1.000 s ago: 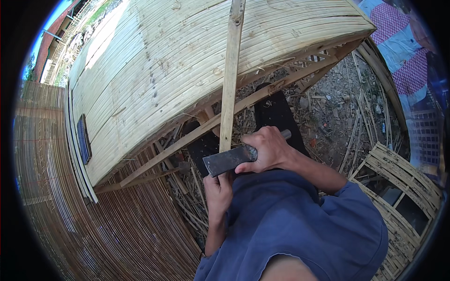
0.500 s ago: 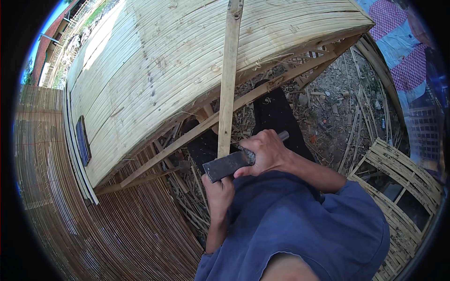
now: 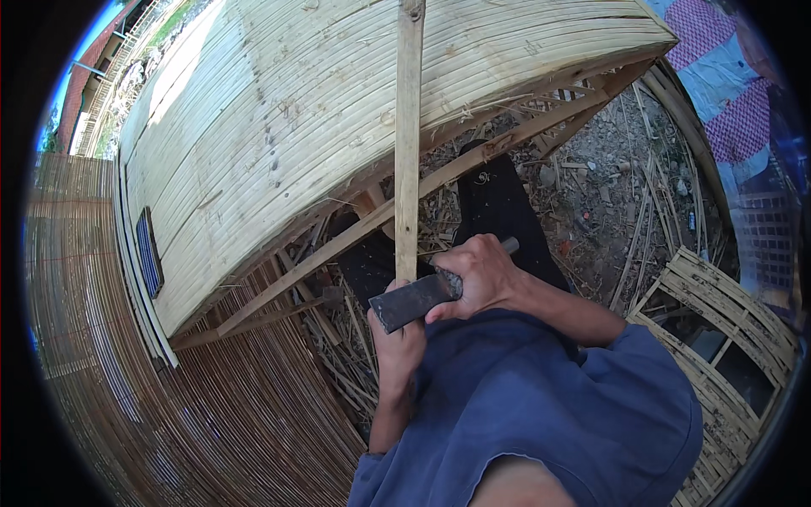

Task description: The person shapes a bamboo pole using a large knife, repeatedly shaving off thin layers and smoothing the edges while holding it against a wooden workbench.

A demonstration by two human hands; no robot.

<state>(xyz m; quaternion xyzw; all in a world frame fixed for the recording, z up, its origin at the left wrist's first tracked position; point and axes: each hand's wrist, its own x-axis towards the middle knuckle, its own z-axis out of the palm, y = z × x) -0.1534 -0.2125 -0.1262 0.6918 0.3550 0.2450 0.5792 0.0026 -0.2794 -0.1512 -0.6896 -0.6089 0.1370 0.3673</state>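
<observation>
My right hand (image 3: 481, 272) is wrapped round a hatchet with a broad, dark metal blade (image 3: 412, 302). The hatchet's handle end (image 3: 509, 246) pokes out past the hand. Below and behind the blade, my left hand (image 3: 399, 345) is closed round the lower end of a long wooden batten (image 3: 407, 160). The blade covers part of this hand and the batten's lower tip. Rising away from me, the batten crosses above the edge of a large slatted bamboo panel (image 3: 287, 144). Whether the blade touches the wood I cannot tell.
Under the bamboo panel runs a wooden frame bar (image 3: 355, 239). Brown slatted matting (image 3: 203, 414) covers the left side. At right are a smaller bamboo lattice panel (image 3: 735, 321) and a patterned cloth (image 3: 735, 118). Scraps and thin sticks litter the ground (image 3: 604, 194) around my dark-clothed legs.
The batten's upper part has swung left, so it stands straighter in view. My left hand has shifted slightly, and the blade has moved a little right and down.
</observation>
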